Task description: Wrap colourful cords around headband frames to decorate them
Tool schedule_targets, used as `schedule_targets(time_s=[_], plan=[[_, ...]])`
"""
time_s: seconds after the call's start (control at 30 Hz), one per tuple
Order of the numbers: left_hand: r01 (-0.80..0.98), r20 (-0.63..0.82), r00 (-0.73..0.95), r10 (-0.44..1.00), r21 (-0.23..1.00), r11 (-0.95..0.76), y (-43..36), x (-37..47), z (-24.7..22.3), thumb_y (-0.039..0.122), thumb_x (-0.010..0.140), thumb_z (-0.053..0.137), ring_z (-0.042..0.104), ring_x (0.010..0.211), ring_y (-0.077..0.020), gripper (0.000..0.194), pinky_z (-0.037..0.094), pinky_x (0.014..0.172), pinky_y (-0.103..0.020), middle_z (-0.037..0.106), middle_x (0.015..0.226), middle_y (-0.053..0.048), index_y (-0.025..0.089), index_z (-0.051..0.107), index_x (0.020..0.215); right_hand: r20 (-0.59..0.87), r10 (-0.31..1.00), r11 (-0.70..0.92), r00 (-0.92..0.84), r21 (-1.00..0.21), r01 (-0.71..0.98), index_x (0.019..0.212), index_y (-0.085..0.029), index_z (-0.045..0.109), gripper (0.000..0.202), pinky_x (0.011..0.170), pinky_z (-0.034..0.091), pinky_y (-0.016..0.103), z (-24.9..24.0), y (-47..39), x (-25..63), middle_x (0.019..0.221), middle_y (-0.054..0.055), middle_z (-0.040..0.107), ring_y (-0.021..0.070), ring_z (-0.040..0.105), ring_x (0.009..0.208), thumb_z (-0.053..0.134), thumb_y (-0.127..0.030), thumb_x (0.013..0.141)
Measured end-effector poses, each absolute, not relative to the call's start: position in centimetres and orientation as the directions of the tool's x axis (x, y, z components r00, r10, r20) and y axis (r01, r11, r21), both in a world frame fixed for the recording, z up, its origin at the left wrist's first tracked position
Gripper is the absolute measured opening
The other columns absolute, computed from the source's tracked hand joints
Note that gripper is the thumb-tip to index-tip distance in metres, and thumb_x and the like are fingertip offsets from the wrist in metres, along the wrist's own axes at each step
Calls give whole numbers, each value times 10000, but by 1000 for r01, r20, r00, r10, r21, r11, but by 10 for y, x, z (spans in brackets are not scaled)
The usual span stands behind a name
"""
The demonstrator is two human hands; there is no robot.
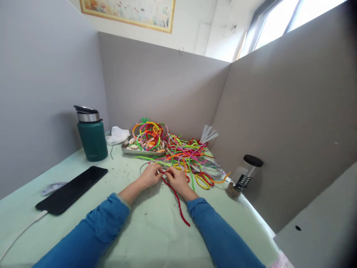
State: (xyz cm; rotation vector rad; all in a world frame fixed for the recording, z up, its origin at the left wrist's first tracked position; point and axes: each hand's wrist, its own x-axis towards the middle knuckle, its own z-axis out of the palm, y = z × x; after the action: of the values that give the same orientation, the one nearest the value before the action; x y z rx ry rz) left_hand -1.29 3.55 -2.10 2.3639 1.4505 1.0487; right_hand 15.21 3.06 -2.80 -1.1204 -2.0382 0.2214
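Note:
A red pipe cleaner [178,201] runs from between my fingertips down toward the front of the table, its loose end bending to the right. My left hand [151,175] pinches it near its upper end. Close beside it, my right hand [176,180] also has thumb and finger closed on the red strand, the two hands almost touching. A thin grey loop [141,168] lies just behind my left hand. Beyond my right hand spreads a tangled heap of coloured pipe cleaners [186,149], with a yellow loop [203,183] at its near edge.
A metal tray [143,152] at the back holds wood slices and bent pipe-cleaner shapes. On the left stand a green bottle [92,139], white tissue [118,134] and a cabled phone [72,190]. At right are a black-lidded clear jar [244,178] and white strips [208,134]. Grey partitions [164,82] enclose the table.

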Motion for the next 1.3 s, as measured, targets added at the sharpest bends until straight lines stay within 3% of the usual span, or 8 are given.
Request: schedule_targets(time_s=[0.43, 0.7, 0.93, 1.3], plan=[[747, 411, 338, 846, 430, -507, 28, -12, -16, 225, 753, 491, 520, 631, -129, 112, 305, 559, -222, 606, 675, -6, 189, 597, 750, 537, 791, 571, -293, -476, 669, 813, -191, 626, 145, 583, 351, 209, -28, 31, 153, 731, 13, 646, 124, 546, 641, 499, -261, 810], [851, 463, 163, 871, 381, -361, 25, -10, -11, 338, 810, 448, 558, 676, -150, 207, 297, 578, -238, 639, 711, -16, 222, 615, 845, 500, 820, 544, -278, -528, 652, 990, -191, 601, 287, 540, 332, 210, -24, 28, 152, 644, -5, 616, 121, 531, 578, 501, -396, 816], [868, 468, 118, 876, 380, -320, 22, -11, -8, 359, 812, 432, 570, 679, -153, 227, 312, 579, -238, 652, 732, -9, 243, 614, 883, 469, 806, 565, -362, -423, 709, 729, -188, 643, 223, 560, 321, 205, -23, 28, 151, 671, 4, 641, 112, 537, 609, 505, -341, 813], [863, 433, 167, 886, 371, -344, 21, -13, -6, 337, 788, 469, 565, 683, -154, 195, 325, 594, -237, 646, 713, -14, 232, 628, 831, 499, 812, 532, -303, -419, 736, 730, -186, 643, 206, 575, 337, 204, -26, 32, 150, 686, 18, 651, 120, 549, 626, 491, -297, 814]])
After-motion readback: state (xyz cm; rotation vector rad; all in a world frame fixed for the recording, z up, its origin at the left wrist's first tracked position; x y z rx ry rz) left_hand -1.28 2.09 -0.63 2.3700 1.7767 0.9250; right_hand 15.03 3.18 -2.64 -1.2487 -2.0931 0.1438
